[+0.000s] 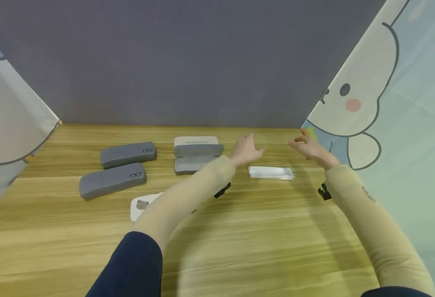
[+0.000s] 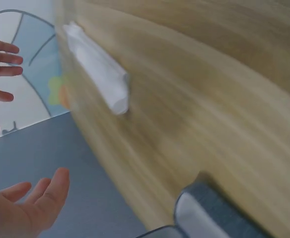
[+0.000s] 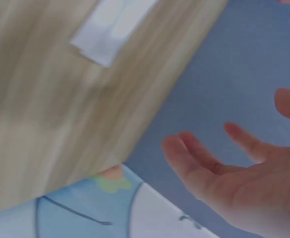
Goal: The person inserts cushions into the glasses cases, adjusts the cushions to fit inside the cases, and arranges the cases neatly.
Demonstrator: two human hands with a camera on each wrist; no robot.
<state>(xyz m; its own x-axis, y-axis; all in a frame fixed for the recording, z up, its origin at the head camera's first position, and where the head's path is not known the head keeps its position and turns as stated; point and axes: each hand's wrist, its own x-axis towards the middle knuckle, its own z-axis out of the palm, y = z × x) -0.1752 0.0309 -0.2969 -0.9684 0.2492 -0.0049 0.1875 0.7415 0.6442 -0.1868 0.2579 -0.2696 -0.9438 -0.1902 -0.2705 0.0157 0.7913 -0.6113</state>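
Note:
A flat, folded white item (image 1: 271,172), maybe cloth or a packet, lies on the wooden table between and below my two hands. My left hand (image 1: 246,149) hovers just left of it, fingers relaxed and holding nothing. To its right, my right hand (image 1: 308,147) is also raised with loosely bent fingers and an unfilled palm. Both wrist views show the hands apart from the white item (image 2: 98,69). Left of my left hand stands an opened grey glasses case (image 1: 196,159), its lid tipped back.
Two closed grey glasses cases (image 1: 128,154) with glasses marks lie at the left. A white item with a bear print (image 1: 139,206) is partly hidden under my left forearm. A grey panel (image 1: 180,62) rises behind the table, and a cartoon-printed curtain (image 1: 417,123) hangs at the right.

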